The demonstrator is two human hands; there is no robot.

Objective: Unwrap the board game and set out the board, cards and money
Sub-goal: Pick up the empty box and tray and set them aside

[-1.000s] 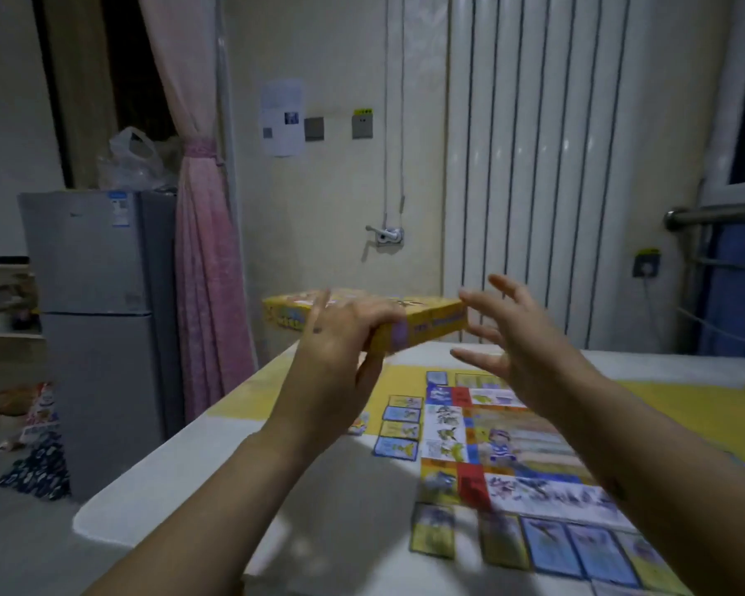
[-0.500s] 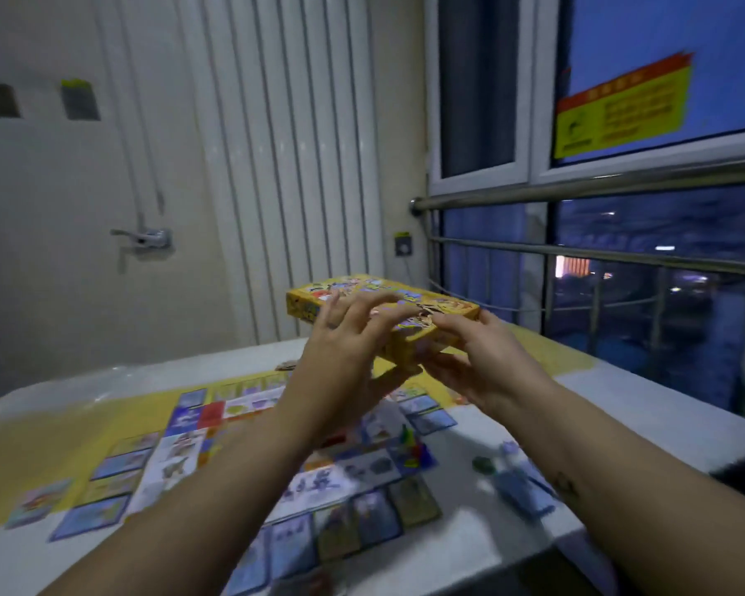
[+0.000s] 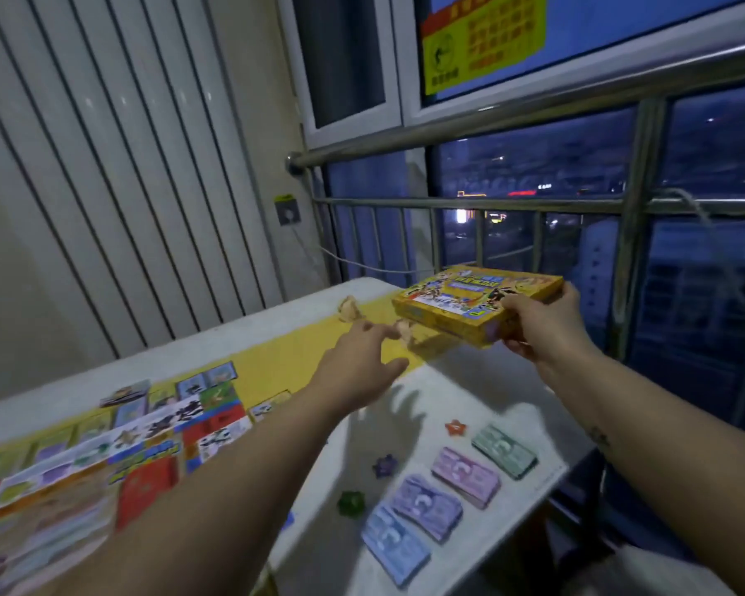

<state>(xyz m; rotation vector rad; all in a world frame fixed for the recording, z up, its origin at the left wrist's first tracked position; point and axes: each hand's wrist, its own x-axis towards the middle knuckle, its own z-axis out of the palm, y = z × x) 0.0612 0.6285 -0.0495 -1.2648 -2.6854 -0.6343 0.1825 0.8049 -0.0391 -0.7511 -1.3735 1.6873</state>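
Right grip (image 3: 538, 326) holds box (image 3: 456, 305); four money stacks (image 3: 465, 477)

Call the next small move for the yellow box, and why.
Probably set the yellow box down on the far corner of the table: only the right hand grips it, the left hand is open, and board and money stacks are laid out.

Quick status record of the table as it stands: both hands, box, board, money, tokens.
right hand: grips the yellow game box by its near corner, over the table's far right corner
left hand: open, fingers spread, holding nothing, over the yellow cloth
board: unfolded flat on the table's left part
money: blue stack, purple stack, pink stack, green stack in a row by the right edge
tokens: orange token, purple token, green token between board and money
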